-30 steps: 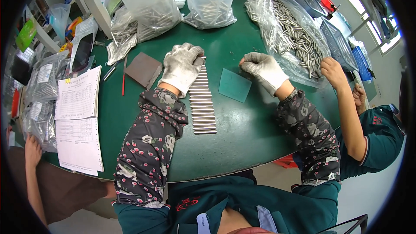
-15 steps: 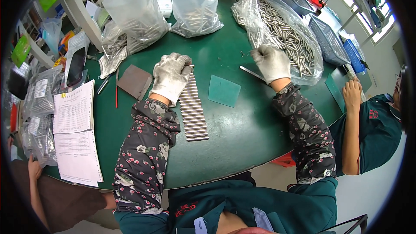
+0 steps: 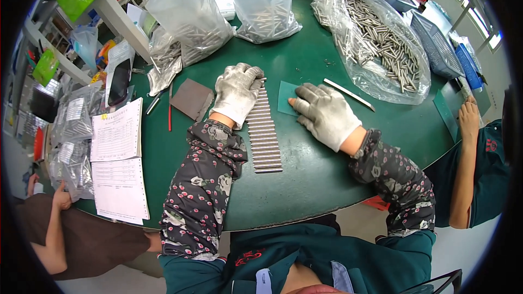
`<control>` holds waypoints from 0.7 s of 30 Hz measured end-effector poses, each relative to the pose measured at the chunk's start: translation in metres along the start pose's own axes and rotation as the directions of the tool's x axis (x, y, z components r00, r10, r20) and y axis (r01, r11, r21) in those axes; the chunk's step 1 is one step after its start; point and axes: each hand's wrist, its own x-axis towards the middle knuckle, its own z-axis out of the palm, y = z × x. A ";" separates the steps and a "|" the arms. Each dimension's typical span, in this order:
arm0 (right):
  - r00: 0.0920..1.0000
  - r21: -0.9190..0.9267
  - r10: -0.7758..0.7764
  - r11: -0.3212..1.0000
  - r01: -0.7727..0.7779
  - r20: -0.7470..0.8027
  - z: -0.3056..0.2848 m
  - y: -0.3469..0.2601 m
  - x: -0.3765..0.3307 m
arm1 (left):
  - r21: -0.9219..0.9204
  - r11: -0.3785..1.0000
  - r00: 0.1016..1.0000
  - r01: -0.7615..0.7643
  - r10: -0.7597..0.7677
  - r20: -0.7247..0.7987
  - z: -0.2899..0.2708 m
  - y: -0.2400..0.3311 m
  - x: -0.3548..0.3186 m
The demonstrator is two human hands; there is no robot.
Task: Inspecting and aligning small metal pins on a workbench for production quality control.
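My left hand (image 3: 237, 92), in a white work glove, curls over the far end of a row of metal pins (image 3: 265, 144). The pins lie side by side in a column toward me; a pin end shows beside the fingers, and my thumb is hidden. My right hand (image 3: 328, 114), gloved too with one bare fingertip, lies palm down with stretched fingers. Those fingers overlap the right part of a thin green sheet (image 3: 285, 98). Beyond that hand lies a narrow metal strip (image 3: 348, 94). Left of my left hand sits a brown square sheet (image 3: 190, 99).
Clear bags of pins (image 3: 188, 27) stand at the back left, and an open bag of loose pins (image 3: 387, 49) spreads at the back right. Paper forms (image 3: 117, 158), a phone (image 3: 119, 81) and a red stick (image 3: 170, 109) lie left. A co-worker's hand (image 3: 468, 117) is at right.
My right hand has come from beside the open bag of pins, left and nearer, onto the green sheet, its fingers now stretched. My left hand stays on the row; the whole view has shifted.
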 end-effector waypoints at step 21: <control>0.998 0.107 0.047 0.993 -0.043 -0.029 0.014 0.004 0.023 | -0.042 0.999 0.991 -0.010 0.016 0.136 -0.017 0.004 0.011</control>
